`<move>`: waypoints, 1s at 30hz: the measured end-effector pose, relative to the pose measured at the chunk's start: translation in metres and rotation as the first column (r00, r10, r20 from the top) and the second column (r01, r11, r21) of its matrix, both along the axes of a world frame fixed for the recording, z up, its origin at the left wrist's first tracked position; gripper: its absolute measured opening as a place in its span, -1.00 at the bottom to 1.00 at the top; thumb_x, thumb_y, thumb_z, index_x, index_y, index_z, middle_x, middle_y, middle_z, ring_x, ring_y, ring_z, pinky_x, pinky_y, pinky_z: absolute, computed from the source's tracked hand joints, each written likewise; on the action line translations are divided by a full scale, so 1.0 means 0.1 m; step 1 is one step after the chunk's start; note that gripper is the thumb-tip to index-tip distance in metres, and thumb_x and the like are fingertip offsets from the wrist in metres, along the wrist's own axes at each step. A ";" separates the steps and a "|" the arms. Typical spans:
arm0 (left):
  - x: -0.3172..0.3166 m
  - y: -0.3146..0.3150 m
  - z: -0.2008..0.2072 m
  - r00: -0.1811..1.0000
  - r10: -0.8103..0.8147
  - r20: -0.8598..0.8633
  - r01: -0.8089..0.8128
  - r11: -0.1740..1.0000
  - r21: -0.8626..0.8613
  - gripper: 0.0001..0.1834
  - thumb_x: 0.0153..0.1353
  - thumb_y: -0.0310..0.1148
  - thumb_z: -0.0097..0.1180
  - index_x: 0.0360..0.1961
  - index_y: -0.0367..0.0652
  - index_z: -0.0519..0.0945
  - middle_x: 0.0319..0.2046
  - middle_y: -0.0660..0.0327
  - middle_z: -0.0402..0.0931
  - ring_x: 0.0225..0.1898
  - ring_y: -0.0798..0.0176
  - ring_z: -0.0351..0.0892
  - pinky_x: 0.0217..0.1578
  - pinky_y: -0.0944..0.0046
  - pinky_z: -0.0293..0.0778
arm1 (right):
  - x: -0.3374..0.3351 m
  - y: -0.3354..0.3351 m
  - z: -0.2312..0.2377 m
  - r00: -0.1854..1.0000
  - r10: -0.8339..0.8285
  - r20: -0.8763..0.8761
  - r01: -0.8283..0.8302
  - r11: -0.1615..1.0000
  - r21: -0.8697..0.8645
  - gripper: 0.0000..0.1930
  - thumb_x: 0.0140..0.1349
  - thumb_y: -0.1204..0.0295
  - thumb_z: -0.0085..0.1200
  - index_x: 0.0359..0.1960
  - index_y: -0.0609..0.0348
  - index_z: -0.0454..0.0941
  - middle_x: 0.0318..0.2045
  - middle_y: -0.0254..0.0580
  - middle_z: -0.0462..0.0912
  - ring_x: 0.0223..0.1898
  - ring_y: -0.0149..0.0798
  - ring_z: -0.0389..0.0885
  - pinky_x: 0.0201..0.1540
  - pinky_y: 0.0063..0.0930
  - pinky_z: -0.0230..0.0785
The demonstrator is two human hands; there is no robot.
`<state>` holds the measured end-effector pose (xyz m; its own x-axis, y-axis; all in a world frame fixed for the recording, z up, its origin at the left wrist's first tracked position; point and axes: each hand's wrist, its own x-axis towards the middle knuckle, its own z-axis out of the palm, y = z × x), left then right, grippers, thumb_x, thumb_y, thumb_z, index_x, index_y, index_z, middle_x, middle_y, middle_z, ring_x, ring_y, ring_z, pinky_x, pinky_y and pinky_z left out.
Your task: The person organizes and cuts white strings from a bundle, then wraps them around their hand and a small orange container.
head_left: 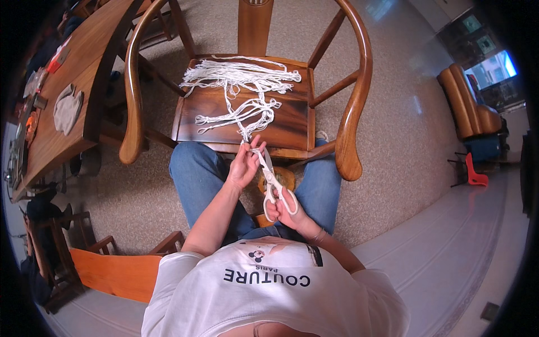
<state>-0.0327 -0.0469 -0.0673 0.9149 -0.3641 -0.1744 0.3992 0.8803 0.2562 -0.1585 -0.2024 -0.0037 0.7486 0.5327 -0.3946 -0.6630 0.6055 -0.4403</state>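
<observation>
Sits before a brown wooden armchair (pixel 286 123) placed at twelve o'clock, with both legs in blue jeans (pixel 193 168) at its front edge. Pinches with the left hand (pixel 244 168), palm turned up, the near end of a white cord (pixel 246 135) between thumb and fingertips, just over that edge and slightly toward eleven o'clock from the middle of the view. Grips white-handled scissors (pixel 273 182) in the right hand (pixel 289 210) at six o'clock, with fingers curled through and around the loops. Points the blades up toward eleven o'clock, tips right beside the left fingers; cannot tell about contact between blades and cord. Has a smaller bunch of looped strands (pixel 247 114) spread on the seat beyond the left hand, toward twelve, and past it a thick bundle of white cords (pixel 241 76) laid crosswise near the backrest. Has also a long wooden table (pixel 106 56) at ten o'clock, bearing a crumpled beige cloth (pixel 68 109), plus a brown padded chair (pixel 463 98) between two and three and a small red chair (pixel 476 173) at three, on a speckled floor (pixel 393 140). Wears a white T-shirt (pixel 269 306) with dark print.
</observation>
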 end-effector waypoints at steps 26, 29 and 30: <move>-0.12 -0.12 -0.07 0.994 -0.106 -0.033 0.111 0.968 0.225 -0.77 0.30 -0.14 -0.12 -0.47 0.06 0.35 0.17 0.29 0.32 0.07 0.26 0.31 0.11 0.14 0.19 | 0.19 0.18 -0.18 0.978 -0.206 0.015 0.207 0.974 -0.090 -0.51 0.25 -0.13 -0.20 -0.19 0.09 0.34 -0.65 -0.47 0.20 -0.69 -0.57 0.12 -0.62 -0.67 -0.03; -0.11 -0.12 -0.06 0.994 -0.104 -0.020 0.106 0.971 0.215 -0.78 0.29 -0.14 -0.10 -0.47 0.06 0.36 0.16 0.28 0.33 0.07 0.26 0.31 0.13 0.13 0.18 | 0.20 0.19 -0.16 0.976 -0.214 0.033 0.217 0.971 -0.101 -0.53 0.26 -0.12 -0.21 -0.22 0.06 0.33 -0.65 -0.47 0.21 -0.68 -0.56 0.13 -0.63 -0.66 -0.03; -0.11 -0.12 -0.05 0.994 -0.104 -0.018 0.105 0.971 0.216 -0.78 0.29 -0.14 -0.10 -0.46 0.06 0.37 0.16 0.27 0.33 0.07 0.26 0.31 0.13 0.13 0.17 | 0.21 0.21 -0.13 0.975 -0.219 0.034 0.222 0.970 -0.099 -0.54 0.26 -0.12 -0.21 -0.23 0.06 0.33 -0.65 -0.47 0.21 -0.68 -0.56 0.13 -0.63 -0.66 -0.03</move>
<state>-0.0435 -0.0589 -0.0721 0.8723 -0.4109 -0.2652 0.4885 0.7573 0.4335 -0.1373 -0.1814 -0.0163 0.8525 0.3118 -0.4196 -0.5073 0.6872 -0.5200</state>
